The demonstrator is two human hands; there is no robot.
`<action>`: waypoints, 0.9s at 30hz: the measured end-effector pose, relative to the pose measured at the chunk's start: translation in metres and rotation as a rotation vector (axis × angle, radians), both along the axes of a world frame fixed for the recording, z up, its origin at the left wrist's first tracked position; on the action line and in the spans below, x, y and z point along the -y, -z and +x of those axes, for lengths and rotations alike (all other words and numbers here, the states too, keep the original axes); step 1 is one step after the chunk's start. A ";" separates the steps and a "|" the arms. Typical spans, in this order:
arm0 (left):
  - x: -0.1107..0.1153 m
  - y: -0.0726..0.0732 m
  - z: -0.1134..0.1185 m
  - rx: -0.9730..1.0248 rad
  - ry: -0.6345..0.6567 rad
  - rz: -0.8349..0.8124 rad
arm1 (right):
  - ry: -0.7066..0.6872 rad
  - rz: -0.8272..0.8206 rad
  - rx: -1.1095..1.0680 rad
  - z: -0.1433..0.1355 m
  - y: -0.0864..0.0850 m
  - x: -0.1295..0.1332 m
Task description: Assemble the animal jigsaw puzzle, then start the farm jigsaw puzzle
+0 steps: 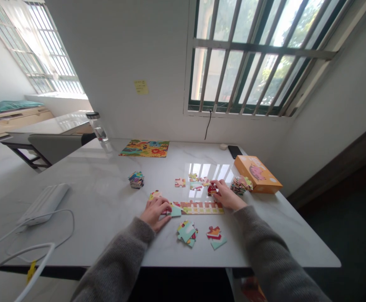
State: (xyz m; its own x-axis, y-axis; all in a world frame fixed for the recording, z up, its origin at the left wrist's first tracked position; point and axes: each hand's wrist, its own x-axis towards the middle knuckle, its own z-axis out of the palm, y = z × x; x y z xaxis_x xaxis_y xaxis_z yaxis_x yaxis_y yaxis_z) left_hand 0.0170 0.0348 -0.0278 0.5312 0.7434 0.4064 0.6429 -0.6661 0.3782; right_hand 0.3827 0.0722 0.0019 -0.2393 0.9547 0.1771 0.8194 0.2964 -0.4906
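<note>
On the white table (101,218), the left hand (155,212), loosely curled, covers the left end of a joined puzzle strip (203,208); whether it grips anything, I can't tell. Just beyond the strip's right part, the right hand (225,195) pinches a red barn piece (212,189).

White marbled table (101,201) held puzzle strip (205,208), loose pieces (187,233) around it, piece stack (136,180) left, second pile (241,185) beside orange box (258,174); animal sheet (145,148), bottle (98,128), phone (234,152) rear; white device (47,204) far left.
</note>
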 end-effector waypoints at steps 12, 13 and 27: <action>-0.006 -0.010 -0.044 0.210 -0.218 0.080 | -0.091 -0.081 -0.457 -0.043 -0.017 -0.003; -0.009 -0.008 -0.052 0.203 -0.231 0.078 | -0.104 -0.090 -0.485 -0.054 -0.019 -0.004; -0.011 -0.001 -0.061 -0.040 -0.220 0.076 | -0.205 -0.193 -0.244 -0.209 -0.010 -0.068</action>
State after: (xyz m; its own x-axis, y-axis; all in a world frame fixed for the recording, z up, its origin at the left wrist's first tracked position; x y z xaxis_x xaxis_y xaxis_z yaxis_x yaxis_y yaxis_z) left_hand -0.0436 0.0458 -0.0270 0.3769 0.8109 0.4477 0.7890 -0.5342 0.3033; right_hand 0.1736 0.1402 0.0119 -0.4023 0.9125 0.0742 0.6045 0.3257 -0.7270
